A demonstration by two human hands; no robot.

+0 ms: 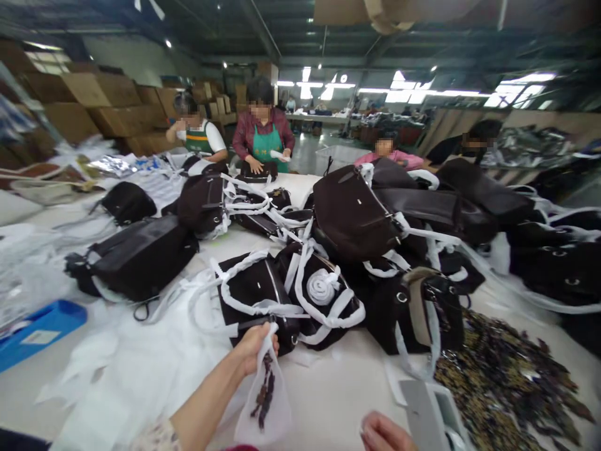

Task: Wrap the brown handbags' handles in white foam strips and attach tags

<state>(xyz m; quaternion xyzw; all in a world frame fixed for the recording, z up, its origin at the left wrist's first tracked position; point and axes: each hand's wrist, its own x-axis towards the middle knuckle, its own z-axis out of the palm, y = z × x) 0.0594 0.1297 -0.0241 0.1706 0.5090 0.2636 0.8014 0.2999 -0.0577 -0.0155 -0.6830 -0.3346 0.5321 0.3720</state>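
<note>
My left hand [257, 348] is closed on the gathered top of a thin white pouch [277, 410], which hangs over the table; dark brown, strip-like pieces show in or on it. Right behind that hand lies a black handbag [248, 282] with white-wrapped handles. My right hand [385, 432] is low at the bottom edge, its fingers curled together and partly cut off by the frame; I cannot make out what they hold, if anything. Just right of it stands a grey tape dispenser [434, 410], apparently.
A heap of small dark and brass-coloured pieces [511, 382] spreads at the right. More dark bags [352, 213] pile across the table. White wrapping sheets [136, 363] and a blue tray [44, 332] lie left. Several people work opposite, one in a green apron [270, 147].
</note>
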